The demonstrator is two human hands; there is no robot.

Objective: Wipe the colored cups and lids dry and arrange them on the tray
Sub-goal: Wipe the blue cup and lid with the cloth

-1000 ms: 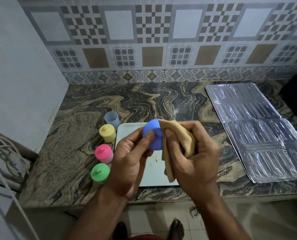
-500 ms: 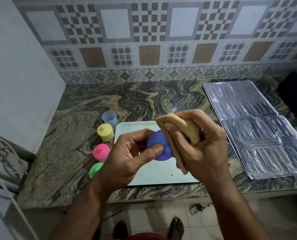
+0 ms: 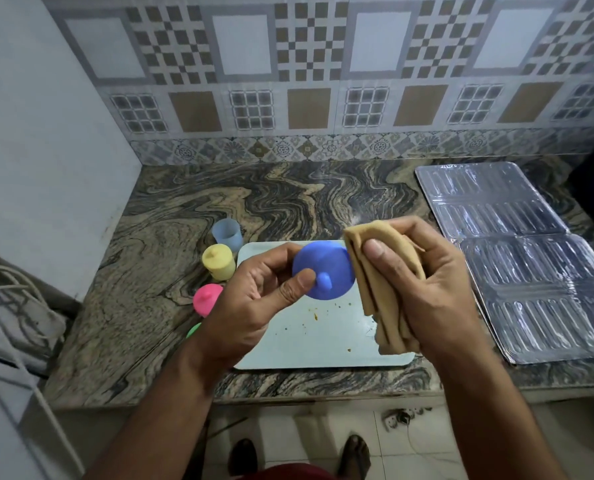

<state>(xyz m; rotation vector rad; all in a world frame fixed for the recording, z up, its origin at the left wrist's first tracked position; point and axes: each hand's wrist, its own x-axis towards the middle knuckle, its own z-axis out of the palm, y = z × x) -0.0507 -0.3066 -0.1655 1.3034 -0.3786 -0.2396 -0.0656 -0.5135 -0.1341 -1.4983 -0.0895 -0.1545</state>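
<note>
My left hand (image 3: 254,303) holds a blue lid (image 3: 323,270) with a small knob, its top facing me, above the pale tray (image 3: 309,341). Right beside it my right hand (image 3: 427,282) grips a folded tan cloth (image 3: 378,282), which touches the lid's right edge. Left of the tray stand a pale blue open cup (image 3: 227,233), a yellow lidded cup (image 3: 218,261) and a pink lidded cup (image 3: 207,299). Only a sliver of a green lid (image 3: 194,330) shows behind my left wrist. The tray carries a few orange crumbs and no cups.
The marbled stone counter (image 3: 150,271) ends at a front edge near my wrists. A clear ribbed plastic sheet (image 3: 517,258) covers its right side. A white wall bounds the left, a tiled wall the back. A metal rack (image 3: 8,327) stands at far left.
My left hand has turned the blue lid so its knobbed top faces me. The cloth has slid from over the lid to its right edge.
</note>
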